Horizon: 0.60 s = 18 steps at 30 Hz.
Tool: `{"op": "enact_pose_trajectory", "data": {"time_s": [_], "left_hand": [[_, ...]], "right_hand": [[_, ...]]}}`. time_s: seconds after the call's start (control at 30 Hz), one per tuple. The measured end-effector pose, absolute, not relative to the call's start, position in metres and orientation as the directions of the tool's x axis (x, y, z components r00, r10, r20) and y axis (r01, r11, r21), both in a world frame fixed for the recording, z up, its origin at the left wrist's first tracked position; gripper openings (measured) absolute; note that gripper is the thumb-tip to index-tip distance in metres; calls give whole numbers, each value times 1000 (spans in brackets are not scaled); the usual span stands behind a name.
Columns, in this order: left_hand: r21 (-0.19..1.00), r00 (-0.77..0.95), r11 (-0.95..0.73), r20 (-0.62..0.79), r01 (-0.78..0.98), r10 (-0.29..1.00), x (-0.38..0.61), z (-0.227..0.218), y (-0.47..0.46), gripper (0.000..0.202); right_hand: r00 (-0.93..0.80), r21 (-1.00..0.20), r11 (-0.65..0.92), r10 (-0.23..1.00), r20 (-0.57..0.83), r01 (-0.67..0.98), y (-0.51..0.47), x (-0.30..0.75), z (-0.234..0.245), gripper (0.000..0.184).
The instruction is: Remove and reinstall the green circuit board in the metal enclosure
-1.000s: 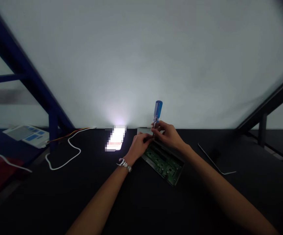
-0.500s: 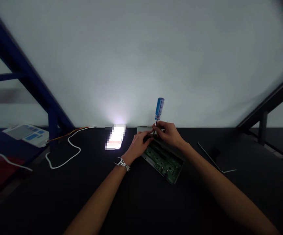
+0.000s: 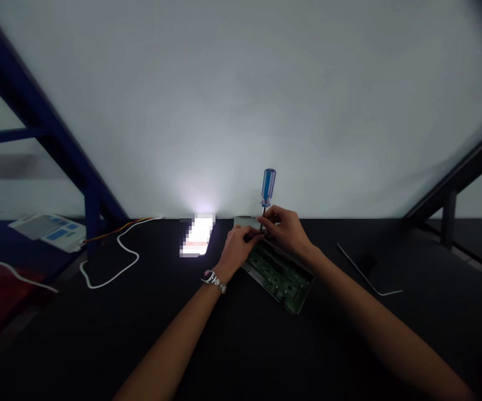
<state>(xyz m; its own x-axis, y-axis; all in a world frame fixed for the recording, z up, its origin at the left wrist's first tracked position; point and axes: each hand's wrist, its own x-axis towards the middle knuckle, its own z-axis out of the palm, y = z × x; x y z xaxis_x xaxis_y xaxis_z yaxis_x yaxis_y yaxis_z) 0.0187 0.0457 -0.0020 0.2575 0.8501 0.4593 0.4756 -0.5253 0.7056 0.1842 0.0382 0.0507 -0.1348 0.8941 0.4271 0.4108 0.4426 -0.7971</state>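
Note:
A screwdriver (image 3: 268,185) with a blue-and-clear handle stands nearly upright, tip down, over the far end of a green circuit board (image 3: 280,278) in a shallow metal housing. My right hand (image 3: 286,228) pinches its shaft below the handle between thumb and fingers. Beside the tip, my left hand (image 3: 239,245) rests at the board's far left end, thumb and fingertips drawn together. What lies between those fingertips is too small and dark to make out. The screwdriver's tip is hidden among the fingers. A metal watch (image 3: 215,280) is on my left wrist.
A glowing phone-like screen (image 3: 198,235) lies left of my hands near the wall. Further left are a white cable (image 3: 130,253) and a white-and-blue card (image 3: 53,230). On the right, a thin bent rod (image 3: 360,270) lies on the black tabletop (image 3: 241,345).
The screwdriver has tilted slightly left and is now closer to upright. My left fingers have drawn in closer around the tip, and the left wrist has shifted a little right.

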Motion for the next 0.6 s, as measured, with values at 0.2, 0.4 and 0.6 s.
{"op": "enact_pose_trajectory", "data": {"time_s": [0.2, 0.4, 0.6], "left_hand": [[684, 379, -598, 467, 418, 799, 15, -2, 48, 23], [709, 316, -561, 464, 427, 828, 17, -6, 49, 16], [666, 309, -587, 500, 460, 809, 18, -3, 47, 15]], "right_hand": [[-244, -792, 462, 886, 394, 398, 33, 185, 58, 14], [-234, -796, 468, 883, 407, 382, 32, 184, 58, 21], [-164, -771, 458, 886, 433, 443, 34, 186, 54, 16]]}}
